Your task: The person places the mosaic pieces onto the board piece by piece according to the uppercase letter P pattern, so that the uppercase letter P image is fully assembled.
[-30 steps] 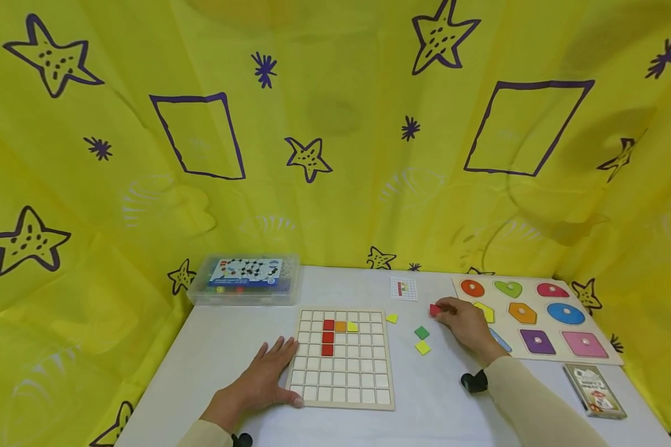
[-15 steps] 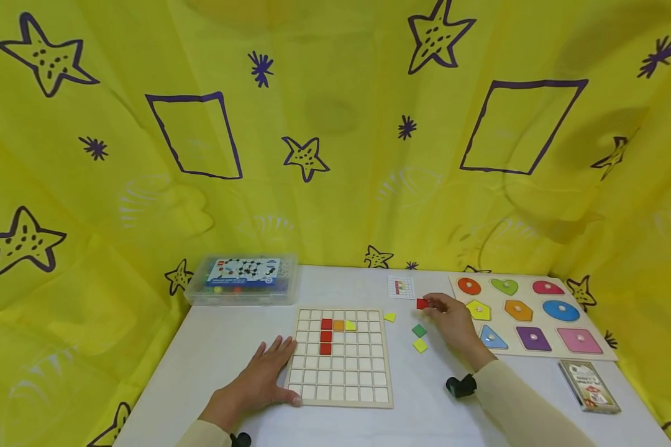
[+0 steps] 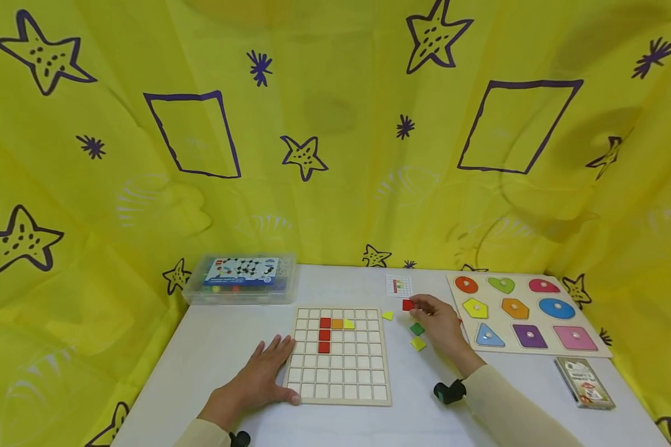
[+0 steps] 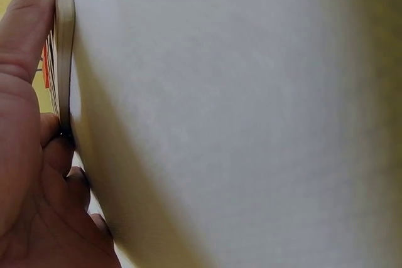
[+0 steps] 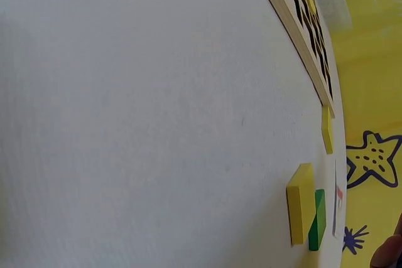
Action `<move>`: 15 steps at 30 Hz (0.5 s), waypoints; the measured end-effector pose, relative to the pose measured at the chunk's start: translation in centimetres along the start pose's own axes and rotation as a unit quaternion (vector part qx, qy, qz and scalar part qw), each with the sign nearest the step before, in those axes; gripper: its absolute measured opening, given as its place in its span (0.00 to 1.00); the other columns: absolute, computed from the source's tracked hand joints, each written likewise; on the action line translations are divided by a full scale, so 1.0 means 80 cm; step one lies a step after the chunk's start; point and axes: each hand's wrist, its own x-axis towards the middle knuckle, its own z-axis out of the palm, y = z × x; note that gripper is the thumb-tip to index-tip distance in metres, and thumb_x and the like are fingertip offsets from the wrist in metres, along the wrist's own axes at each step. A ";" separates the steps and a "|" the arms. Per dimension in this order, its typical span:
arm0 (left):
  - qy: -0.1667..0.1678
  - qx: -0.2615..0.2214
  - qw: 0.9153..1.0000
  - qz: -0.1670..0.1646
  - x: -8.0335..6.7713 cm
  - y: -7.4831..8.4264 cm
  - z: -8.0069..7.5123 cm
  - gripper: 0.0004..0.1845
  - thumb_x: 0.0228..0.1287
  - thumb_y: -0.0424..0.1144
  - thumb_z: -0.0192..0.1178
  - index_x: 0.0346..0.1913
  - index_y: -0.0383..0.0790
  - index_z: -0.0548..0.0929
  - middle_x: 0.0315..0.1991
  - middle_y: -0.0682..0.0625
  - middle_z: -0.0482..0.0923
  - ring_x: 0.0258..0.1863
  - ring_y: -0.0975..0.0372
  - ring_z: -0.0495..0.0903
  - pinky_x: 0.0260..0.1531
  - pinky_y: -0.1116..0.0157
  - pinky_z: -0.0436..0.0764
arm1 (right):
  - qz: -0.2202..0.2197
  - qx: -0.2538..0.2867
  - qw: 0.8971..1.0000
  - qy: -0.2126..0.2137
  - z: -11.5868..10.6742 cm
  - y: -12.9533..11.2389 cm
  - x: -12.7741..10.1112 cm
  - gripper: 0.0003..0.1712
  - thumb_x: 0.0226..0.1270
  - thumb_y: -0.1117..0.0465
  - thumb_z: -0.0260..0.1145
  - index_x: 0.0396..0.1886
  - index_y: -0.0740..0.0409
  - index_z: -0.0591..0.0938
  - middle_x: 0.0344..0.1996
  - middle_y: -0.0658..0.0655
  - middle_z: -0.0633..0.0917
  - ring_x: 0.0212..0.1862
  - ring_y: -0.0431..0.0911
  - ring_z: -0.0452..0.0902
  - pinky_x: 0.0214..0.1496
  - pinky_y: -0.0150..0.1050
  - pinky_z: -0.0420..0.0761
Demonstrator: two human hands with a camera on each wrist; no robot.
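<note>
Presently, the grid board (image 3: 343, 362) holds three red tiles (image 3: 325, 335), an orange tile (image 3: 337, 324) and a yellow piece (image 3: 349, 324); the clear box (image 3: 282, 298), past its far left corner, contains coloured parts (image 3: 216, 289). Straight-fingered, the left hand (image 3: 261, 375) touches the board's left edge. Off its far right corner, the right hand (image 3: 440, 323) pinches another red tile (image 3: 407, 305), nearer the board than a second ago.

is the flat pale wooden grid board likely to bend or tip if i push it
The flat pale wooden grid board is probably stiff: its edge looks straight and solid. It would likely slide rather than tip, as it lies flat on the white table. The three red square tiles should probably ride along, since they sit inside its cells.
</note>
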 end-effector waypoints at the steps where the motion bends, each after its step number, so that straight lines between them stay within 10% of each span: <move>1: 0.000 0.000 1.000 -0.001 0.000 0.000 0.001 0.67 0.45 0.63 0.81 0.83 0.34 0.59 0.84 0.40 0.55 0.85 0.42 0.48 0.83 0.37 0.44 | 0.001 0.007 1.000 -0.002 0.002 -0.001 -0.001 0.18 0.76 0.64 0.69 0.62 0.56 0.85 0.51 0.60 0.87 0.51 0.52 0.78 0.43 0.26 0.82; 15: -0.001 0.006 1.000 -0.005 0.001 -0.002 0.003 0.67 0.45 0.64 0.80 0.83 0.36 0.59 0.85 0.41 0.55 0.85 0.43 0.48 0.83 0.38 0.43 | -0.007 0.049 0.999 -0.002 0.021 -0.014 -0.019 0.17 0.73 0.68 0.69 0.59 0.58 0.87 0.46 0.58 0.87 0.47 0.50 0.77 0.40 0.26 0.82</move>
